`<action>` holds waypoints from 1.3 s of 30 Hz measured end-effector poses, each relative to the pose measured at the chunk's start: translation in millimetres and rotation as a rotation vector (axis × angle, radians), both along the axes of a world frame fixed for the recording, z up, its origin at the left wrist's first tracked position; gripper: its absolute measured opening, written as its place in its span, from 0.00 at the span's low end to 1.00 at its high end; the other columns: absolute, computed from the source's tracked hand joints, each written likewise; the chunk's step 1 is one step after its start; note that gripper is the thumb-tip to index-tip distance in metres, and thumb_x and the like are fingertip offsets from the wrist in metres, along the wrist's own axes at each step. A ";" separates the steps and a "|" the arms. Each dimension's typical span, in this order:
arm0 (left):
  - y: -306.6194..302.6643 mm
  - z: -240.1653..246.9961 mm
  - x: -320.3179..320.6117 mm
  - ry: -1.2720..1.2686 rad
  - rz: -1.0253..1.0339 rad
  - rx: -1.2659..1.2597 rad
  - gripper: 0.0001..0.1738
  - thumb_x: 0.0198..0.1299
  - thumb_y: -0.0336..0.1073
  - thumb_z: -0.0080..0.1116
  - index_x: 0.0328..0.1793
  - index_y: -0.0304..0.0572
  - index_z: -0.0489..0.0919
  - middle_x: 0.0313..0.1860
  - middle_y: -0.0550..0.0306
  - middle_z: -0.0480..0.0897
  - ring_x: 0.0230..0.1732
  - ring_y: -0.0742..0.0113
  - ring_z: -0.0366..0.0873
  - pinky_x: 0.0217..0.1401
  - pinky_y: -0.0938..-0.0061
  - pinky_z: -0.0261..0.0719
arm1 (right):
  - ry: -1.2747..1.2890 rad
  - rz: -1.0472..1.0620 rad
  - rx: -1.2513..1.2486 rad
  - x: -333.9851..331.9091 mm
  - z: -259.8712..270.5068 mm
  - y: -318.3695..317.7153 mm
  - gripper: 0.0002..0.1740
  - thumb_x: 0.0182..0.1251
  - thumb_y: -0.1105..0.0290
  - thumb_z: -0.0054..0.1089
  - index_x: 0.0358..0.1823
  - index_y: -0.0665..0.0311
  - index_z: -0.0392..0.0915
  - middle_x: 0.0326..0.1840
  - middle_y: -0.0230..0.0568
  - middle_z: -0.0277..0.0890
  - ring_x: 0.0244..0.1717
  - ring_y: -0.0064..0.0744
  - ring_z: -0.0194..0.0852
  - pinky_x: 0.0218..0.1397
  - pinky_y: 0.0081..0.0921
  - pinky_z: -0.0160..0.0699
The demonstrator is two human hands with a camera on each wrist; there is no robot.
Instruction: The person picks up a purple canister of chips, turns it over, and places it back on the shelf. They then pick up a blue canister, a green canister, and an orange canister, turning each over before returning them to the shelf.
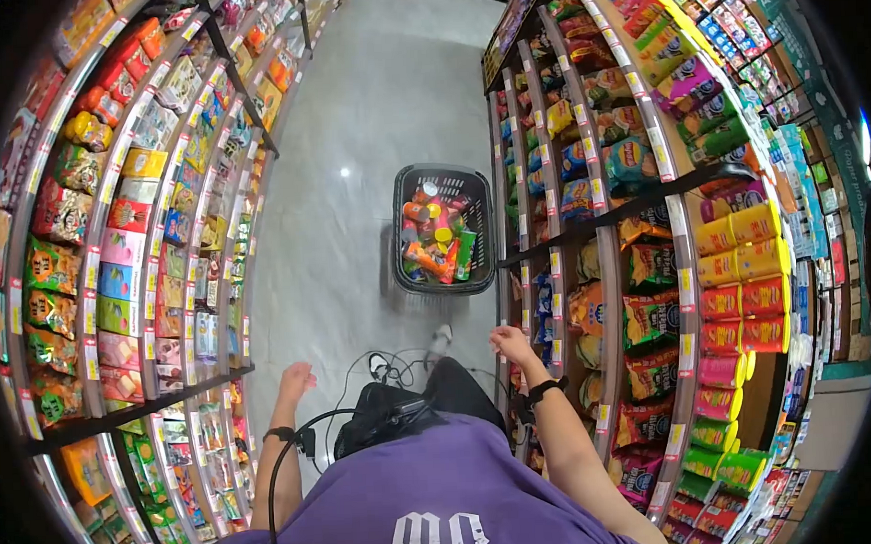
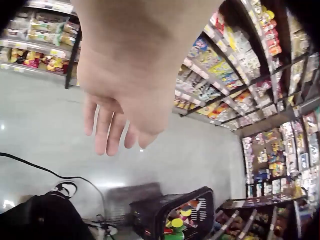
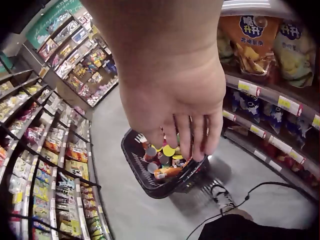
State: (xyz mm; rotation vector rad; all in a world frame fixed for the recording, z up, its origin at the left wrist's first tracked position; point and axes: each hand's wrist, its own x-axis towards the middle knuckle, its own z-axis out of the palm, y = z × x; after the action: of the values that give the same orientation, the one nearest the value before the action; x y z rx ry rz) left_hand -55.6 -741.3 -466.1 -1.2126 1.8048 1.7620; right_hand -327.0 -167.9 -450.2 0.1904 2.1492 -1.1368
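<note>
In the head view a black shopping basket (image 1: 486, 217) stands on the aisle floor ahead of the person. Inside it lie several packs and tubs, among them an orange pack (image 1: 445, 265) and a green one (image 1: 466, 256). My left hand (image 1: 297, 379) hangs at the left with nothing in it; the left wrist view shows its fingers (image 2: 102, 131) loosely extended above the floor. On the other side my right hand (image 1: 511, 344) hangs nearer the right shelves, holding nothing. Its relaxed fingers (image 3: 184, 137) overlap the basket in the right wrist view, hiding part of its contents.
Snack shelves (image 1: 148, 282) line the left side, and chip shelves (image 1: 597, 228) line the right, with yellow and red canisters (image 1: 745, 333) farther out. A dark cable (image 1: 348, 371) trails across the grey floor (image 1: 328, 218) by the person's shoes (image 1: 440, 341).
</note>
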 end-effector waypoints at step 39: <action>108.8 163.5 -258.6 -0.534 -0.194 -0.199 0.16 0.74 0.35 0.63 0.63 0.38 0.84 0.45 0.52 0.91 0.48 0.65 0.89 0.54 0.68 0.84 | -0.023 0.510 0.568 -410.2 -316.0 -115.4 0.34 0.67 0.67 0.65 0.73 0.64 0.68 0.78 0.51 0.66 0.67 0.59 0.78 0.68 0.48 0.82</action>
State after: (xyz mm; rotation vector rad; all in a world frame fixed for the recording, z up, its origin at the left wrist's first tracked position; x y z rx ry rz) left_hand -314.2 -632.5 -302.6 -1.3662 1.7209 1.0418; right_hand -737.2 -283.3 -766.3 -0.0944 2.2676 -0.2268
